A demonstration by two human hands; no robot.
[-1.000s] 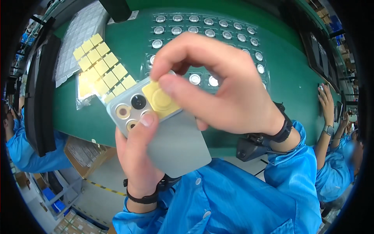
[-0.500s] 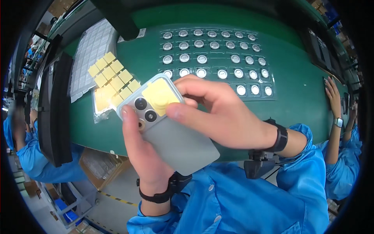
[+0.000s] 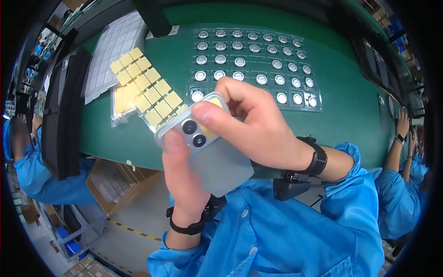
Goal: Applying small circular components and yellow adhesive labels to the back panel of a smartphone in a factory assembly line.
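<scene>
A grey phone [image 3: 224,171] with round camera lenses and a pale rim is held tilted between both hands, over the table's front edge. My left hand [image 3: 182,180] is closed round its left side, the thumb up beside the lenses. Across the top corner curls my right hand [image 3: 260,127], its thumb pressing on a yellow square sticker [image 3: 210,132] next to the lenses. That thumb hides much of the sticker. Just beyond the phone lies a sheet of yellow square stickers [image 3: 152,95], partly covered by the phone's corner.
A clear tray [image 3: 318,105] of round silver discs lies on the green table [image 3: 346,124]. White gridded sheets [image 3: 113,51] rest far left, near a dark upright panel [image 3: 64,115]. An open cardboard box [image 3: 110,184] stands below the edge. Co-workers' arms [image 3: 396,147] reach in at right.
My right thumb has shifted up and left across the sticker, covering more of it. The phone now sits slightly lower against the sticker sheet, and the whole view has shifted a little.
</scene>
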